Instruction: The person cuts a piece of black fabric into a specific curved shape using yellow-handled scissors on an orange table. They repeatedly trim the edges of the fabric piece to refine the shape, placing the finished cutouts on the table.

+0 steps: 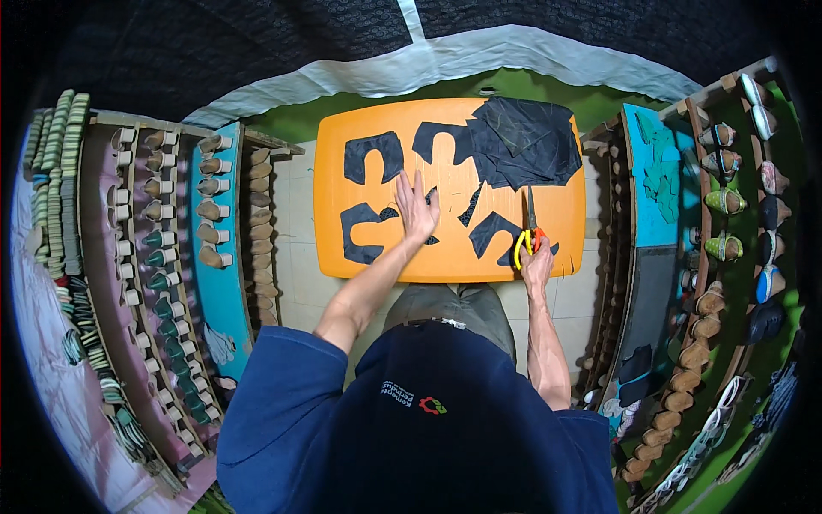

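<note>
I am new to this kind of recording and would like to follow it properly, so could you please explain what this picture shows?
Certainly. There is no machine here: a person in a dark blue shirt works with two bare hands. The single picture comes from a wide fisheye camera worn on the head and looking down, so straight edges bend near its rim. The picture's left is the person's left.

On the orange table lie several dark, arch-shaped pieces and, at the far right, a pile of dark sheets. The right hand holds scissors with yellow and red handles. The left hand is spread over a dark piece and holds no tool. Rows of shoe-like items line both sides.
</note>
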The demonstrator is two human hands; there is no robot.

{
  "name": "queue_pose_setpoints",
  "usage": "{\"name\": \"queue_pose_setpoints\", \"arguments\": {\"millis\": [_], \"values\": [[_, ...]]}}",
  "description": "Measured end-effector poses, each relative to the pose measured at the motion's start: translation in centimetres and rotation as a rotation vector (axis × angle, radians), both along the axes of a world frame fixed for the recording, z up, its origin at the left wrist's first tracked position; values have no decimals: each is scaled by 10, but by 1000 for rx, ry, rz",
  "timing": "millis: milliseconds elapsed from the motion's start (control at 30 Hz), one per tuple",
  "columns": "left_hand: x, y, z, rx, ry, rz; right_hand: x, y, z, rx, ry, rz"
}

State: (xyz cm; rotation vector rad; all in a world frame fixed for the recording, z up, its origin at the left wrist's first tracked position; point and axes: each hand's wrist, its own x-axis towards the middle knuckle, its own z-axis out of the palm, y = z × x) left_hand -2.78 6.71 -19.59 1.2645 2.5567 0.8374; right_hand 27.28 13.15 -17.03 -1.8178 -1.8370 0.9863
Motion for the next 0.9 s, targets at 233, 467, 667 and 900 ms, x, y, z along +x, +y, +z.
{"name": "queue_pose_setpoints", "arguments": {"millis": [233,467,667,900], "values": [[68,-17,6,-157,-122,-373,10,-7,22,-17,77,-65],[100,-42,27,-202,-637,-814,32,-9,55,-289,427,-102],[108,-47,72,202,-951,-385,10,9,128,-637,693,159],[61,-17,123,14,-1392,-334,-31,30,124,-401,583,209]]}}
